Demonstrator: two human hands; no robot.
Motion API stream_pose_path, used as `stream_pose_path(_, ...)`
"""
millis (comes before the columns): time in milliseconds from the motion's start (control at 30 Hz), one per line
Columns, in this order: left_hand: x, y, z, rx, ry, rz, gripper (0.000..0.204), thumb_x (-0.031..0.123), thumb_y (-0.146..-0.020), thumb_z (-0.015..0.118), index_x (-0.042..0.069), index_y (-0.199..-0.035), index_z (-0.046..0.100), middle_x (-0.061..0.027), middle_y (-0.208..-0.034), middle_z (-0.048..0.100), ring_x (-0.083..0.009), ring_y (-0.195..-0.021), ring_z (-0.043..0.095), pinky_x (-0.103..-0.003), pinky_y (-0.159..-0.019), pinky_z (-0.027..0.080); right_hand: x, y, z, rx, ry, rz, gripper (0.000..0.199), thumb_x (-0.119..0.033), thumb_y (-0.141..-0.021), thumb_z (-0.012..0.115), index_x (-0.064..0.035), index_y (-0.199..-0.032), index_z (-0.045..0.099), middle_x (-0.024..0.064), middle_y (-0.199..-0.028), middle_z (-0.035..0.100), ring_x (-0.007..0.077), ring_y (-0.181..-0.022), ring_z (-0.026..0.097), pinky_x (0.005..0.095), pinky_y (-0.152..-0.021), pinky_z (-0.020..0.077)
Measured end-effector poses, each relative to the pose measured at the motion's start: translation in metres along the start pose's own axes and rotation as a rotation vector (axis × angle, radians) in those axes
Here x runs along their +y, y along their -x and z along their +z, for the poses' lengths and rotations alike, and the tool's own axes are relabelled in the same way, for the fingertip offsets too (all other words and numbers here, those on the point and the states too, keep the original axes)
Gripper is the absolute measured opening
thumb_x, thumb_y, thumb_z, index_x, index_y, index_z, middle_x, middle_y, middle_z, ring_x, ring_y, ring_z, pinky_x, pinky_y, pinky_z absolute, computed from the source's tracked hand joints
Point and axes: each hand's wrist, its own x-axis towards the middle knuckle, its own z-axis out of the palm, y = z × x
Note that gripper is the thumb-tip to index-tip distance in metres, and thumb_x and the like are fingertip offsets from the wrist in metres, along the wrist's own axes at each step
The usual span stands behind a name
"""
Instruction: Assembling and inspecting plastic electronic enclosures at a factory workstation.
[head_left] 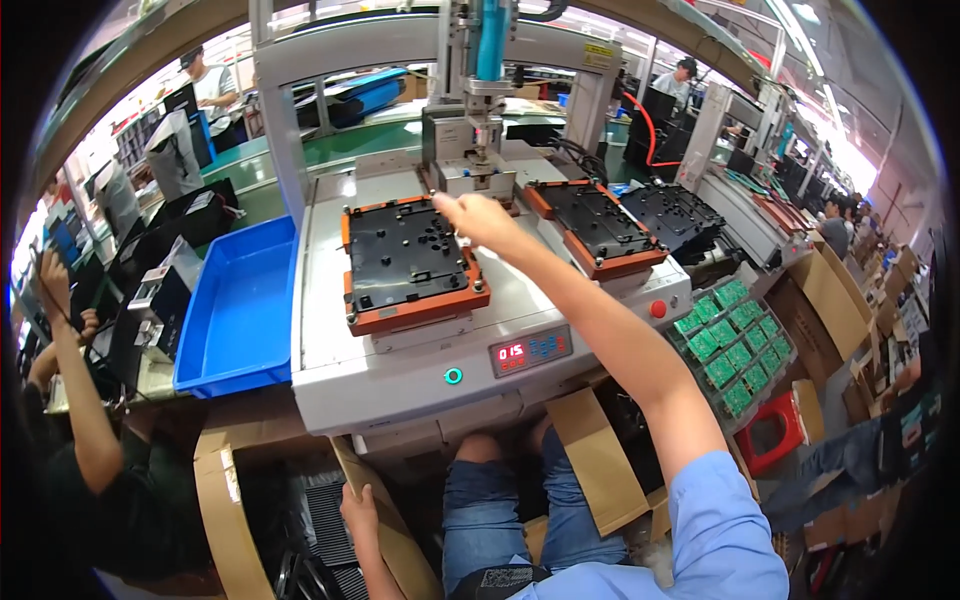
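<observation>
My right hand (480,220) reaches forward over the top right corner of a black plate fixture (400,262) in an orange-brown frame. Its fingers are drawn together; whether something small sits in them is hidden. Down in front of the machine, my left hand (360,512) is closed on the upright flap (385,530) of an open cardboard box. Beside my right forearm lies a second black fixture (597,222) in the same kind of frame. Both fixtures rest on a white bench-top machine (325,340) with a lit display panel (530,350).
A press head (485,175) stands behind the fixtures. At the left is a blue tray (235,310). Green circuit boards (735,340) fill a tray at the right, above a red stool (768,432). Another person's arm (85,400) works at the far left.
</observation>
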Motion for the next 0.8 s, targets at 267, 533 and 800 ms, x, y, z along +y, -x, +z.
stream_pose_path(267,-0.011,-0.006,0.001,-0.007,-0.006,0.027,0.028,0.014,-0.085,0.063,0.0,-0.109,0.056,-0.0197,-0.094,0.066,-0.0343,-0.089,0.064,-0.04,-0.076,0.048,-0.034,0.072,-0.02,-0.246,-0.324,0.01,0.04,-0.034,-0.084,0.066,0.0034,-0.095,0.059,0.0069,-0.084,0.06,0.014,-0.072,0.054,0.0312,-0.066,0.0449)
stream_pose_path(533,-0.006,-0.006,0.001,-0.024,-0.023,0.021,0.028,0.014,-0.086,0.062,-0.002,-0.109,0.057,-0.0211,-0.095,0.066,-0.0363,-0.09,0.064,-0.04,-0.077,0.048,-0.087,0.092,-0.042,-0.3,-0.662,0.099,0.041,-0.027,-0.088,0.058,0.0003,-0.114,0.041,0.0113,-0.09,0.059,0.0166,-0.059,0.061,0.0314,-0.049,0.0479)
stream_pose_path(800,-0.003,-0.003,0.001,0.017,-0.019,0.072,0.029,0.014,-0.084,0.065,-0.001,-0.108,0.058,-0.0182,-0.092,0.067,-0.0307,-0.086,0.065,-0.039,-0.077,0.048,0.001,0.12,-0.104,0.046,-1.024,0.076,0.021,-0.023,-0.089,0.056,-0.002,-0.091,0.055,0.0039,-0.07,0.055,0.0116,-0.051,0.054,0.0266,-0.048,0.0485)
